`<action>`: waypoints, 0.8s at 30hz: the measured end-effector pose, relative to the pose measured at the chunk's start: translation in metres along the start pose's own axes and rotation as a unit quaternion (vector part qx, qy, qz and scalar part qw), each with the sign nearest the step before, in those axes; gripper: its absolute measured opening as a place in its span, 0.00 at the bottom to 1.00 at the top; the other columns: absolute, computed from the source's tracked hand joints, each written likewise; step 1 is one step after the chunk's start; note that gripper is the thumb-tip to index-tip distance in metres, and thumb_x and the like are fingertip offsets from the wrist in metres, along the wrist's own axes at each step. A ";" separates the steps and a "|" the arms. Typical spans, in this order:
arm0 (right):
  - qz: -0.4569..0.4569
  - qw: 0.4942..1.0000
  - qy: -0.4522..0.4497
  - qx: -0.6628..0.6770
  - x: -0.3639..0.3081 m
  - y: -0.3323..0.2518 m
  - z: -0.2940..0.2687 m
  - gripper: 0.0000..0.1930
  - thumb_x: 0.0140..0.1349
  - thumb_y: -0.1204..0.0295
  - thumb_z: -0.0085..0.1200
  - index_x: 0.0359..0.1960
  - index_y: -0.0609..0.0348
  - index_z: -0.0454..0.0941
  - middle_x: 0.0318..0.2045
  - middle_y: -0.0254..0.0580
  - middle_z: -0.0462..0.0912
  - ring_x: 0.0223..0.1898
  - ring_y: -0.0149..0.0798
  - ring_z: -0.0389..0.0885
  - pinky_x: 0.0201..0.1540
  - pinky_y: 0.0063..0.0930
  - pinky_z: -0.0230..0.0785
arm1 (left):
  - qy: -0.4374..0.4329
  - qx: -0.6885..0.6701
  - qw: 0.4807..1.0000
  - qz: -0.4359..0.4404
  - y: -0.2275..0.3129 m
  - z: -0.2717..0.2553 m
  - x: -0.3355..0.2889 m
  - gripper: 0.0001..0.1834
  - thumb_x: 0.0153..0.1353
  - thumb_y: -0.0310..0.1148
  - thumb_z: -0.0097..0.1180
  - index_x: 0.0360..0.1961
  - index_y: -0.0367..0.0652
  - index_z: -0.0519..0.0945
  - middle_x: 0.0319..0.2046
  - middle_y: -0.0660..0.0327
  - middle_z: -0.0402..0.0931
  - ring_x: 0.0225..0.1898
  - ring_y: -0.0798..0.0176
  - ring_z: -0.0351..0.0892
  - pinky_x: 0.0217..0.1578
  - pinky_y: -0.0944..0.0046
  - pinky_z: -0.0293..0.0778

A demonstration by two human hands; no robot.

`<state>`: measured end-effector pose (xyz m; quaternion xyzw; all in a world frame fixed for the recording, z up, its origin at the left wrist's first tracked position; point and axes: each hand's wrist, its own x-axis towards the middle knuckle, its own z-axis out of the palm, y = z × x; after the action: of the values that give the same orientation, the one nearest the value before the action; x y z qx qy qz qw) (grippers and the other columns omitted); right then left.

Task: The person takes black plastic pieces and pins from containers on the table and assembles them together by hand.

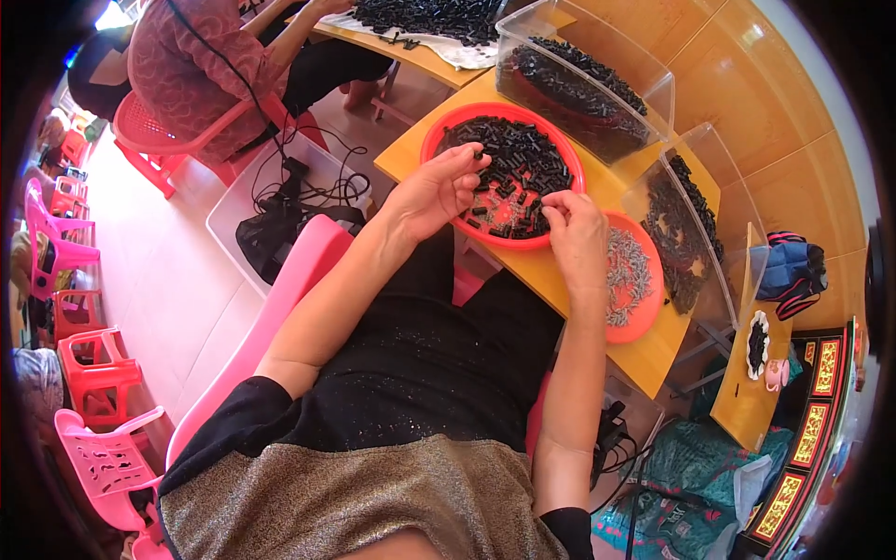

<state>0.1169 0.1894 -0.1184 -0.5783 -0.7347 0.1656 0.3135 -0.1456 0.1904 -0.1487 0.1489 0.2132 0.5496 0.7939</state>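
Observation:
In front of me stands a red basin (pixel 579 168) filled with short black plastic tubes (pixel 509 145); small grey metal pieces lie among them. My left hand (pixel 437 194) is raised over the basin's left side, pinching one small black tube (pixel 479 155) end-on between thumb and forefinger. Its other fingers are curled. My right hand (pixel 579 238) hangs over the basin's right rim, thumb and fingertips pressed together beside the tubes. What those fingertips hold, if anything, is too small to make out. Under my right wrist sits a shallow red dish (pixel 653 303) of small grey metal pieces.
Two clear plastic bins (pixel 644 131) of black parts stand at the back and right of the yellow table (pixel 644 369). A storage box with cables (pixel 229 210) is on the floor at left. Another person (pixel 201 75) sits beyond it at a second table. Pink chairs (pixel 103 457) line the left.

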 end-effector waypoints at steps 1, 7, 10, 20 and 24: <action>0.014 1.000 -0.001 -0.002 0.000 0.000 0.000 0.06 0.65 0.73 0.66 0.42 0.58 0.90 0.38 0.56 0.87 0.43 0.61 0.87 0.47 0.53 0.78 | 0.002 -0.006 1.000 -0.002 0.002 -0.002 -0.001 0.18 0.78 0.37 0.63 0.64 0.45 0.79 0.53 0.63 0.82 0.36 0.75 0.75 0.34 0.73 0.75; -0.022 0.986 0.053 -0.159 -0.001 0.012 0.009 0.08 0.65 0.73 0.66 0.44 0.58 0.90 0.41 0.54 0.87 0.47 0.60 0.87 0.51 0.54 0.77 | 0.001 -0.017 1.000 -0.012 0.002 -0.005 0.000 0.18 0.79 0.36 0.62 0.65 0.44 0.79 0.52 0.63 0.82 0.37 0.74 0.75 0.35 0.73 0.75; -0.010 0.992 0.073 -0.103 0.002 0.021 0.003 0.09 0.64 0.72 0.67 0.45 0.59 0.90 0.42 0.54 0.87 0.47 0.60 0.87 0.50 0.54 0.77 | 0.000 -0.020 1.000 -0.017 0.004 -0.004 -0.001 0.18 0.79 0.35 0.62 0.65 0.44 0.79 0.51 0.63 0.82 0.37 0.74 0.75 0.35 0.72 0.75; 0.002 0.988 0.021 -0.153 -0.001 0.007 0.004 0.08 0.62 0.71 0.71 0.40 0.59 0.88 0.38 0.50 0.87 0.44 0.58 0.87 0.48 0.52 0.77 | -0.005 -0.020 1.000 -0.016 0.003 -0.005 -0.002 0.17 0.79 0.35 0.61 0.65 0.43 0.78 0.51 0.63 0.82 0.38 0.74 0.76 0.36 0.72 0.75; 0.032 0.994 0.072 -0.077 0.002 0.019 0.000 0.07 0.64 0.71 0.70 0.39 0.60 0.87 0.37 0.50 0.87 0.43 0.57 0.87 0.47 0.52 0.77 | -0.026 -0.014 0.999 -0.015 0.004 -0.009 -0.001 0.17 0.77 0.37 0.64 0.62 0.45 0.81 0.53 0.63 0.83 0.39 0.74 0.81 0.36 0.73 0.77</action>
<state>0.1309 0.1971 -0.1295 -0.6348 -0.7017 0.0761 0.3143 -0.1535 0.1907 -0.1549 0.1493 0.1869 0.5367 0.8091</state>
